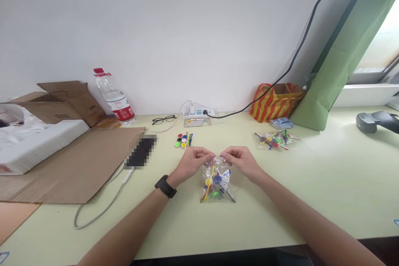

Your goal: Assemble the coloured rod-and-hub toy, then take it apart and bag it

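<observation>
A clear plastic bag (218, 185) of small coloured plastic parts lies on the pale green table in front of me. My left hand (192, 163), with a black watch on its wrist, pinches the bag's top left corner. At the top right corner my right hand (242, 162) pinches the same edge, thumb against fingers. Through the film show yellow, blue, white, green and red discs and thin sticks. Beyond my left hand sit several coloured discs (180, 140) in short rows, with a few thin sticks (189, 139) beside them.
Another filled clear bag (276, 139) lies at the right, before a striped bag (264, 102). Along the wall are a power strip (198, 111), glasses (164, 119) and a large bottle (115, 97). Cardboard (77, 166) and a pixelated dark device (141, 151) with a cable occupy the left.
</observation>
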Available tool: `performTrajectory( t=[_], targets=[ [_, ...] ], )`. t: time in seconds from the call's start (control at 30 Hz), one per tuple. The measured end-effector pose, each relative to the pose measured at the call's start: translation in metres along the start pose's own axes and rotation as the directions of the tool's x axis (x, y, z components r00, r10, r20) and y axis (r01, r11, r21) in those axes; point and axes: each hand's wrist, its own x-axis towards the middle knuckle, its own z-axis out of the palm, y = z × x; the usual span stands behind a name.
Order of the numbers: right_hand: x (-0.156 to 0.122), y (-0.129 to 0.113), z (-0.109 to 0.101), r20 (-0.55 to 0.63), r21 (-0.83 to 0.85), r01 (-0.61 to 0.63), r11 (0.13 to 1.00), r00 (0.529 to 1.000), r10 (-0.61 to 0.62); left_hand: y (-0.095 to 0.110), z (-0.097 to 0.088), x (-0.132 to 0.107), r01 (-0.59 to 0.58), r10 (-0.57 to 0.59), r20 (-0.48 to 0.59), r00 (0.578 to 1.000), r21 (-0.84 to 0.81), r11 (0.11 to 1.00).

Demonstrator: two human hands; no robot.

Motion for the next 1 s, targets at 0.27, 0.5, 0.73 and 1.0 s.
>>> performTrajectory(
  t=[0.27,0.5,0.73,1.0],
  targets=[
    [-0.003,-0.003,0.004,0.029,-0.031,-0.002,1.0,1.0,0.003,-0.001,0.001,0.0,-0.027,0.027,0.025,0.999,0.002,1.0],
    [0.0,0.008,-0.001,-0.009,0.078,-0.079,0.994,0.997,0.079,0.005,-0.005,0.0,-0.057,0.057,0.049,0.997,-0.007,0.998],
    [0.001,0.013,-0.001,-0.023,0.191,-0.089,0.978,0.995,0.095,-0.002,-0.006,0.0,-0.057,0.053,-0.04,0.998,-0.091,0.994],
    [-0.003,0.003,0.0,0.015,0.049,0.053,0.997,0.998,-0.053,0.003,-0.004,-0.002,-0.064,0.065,0.015,0.998,-0.065,0.996]
  ],
)
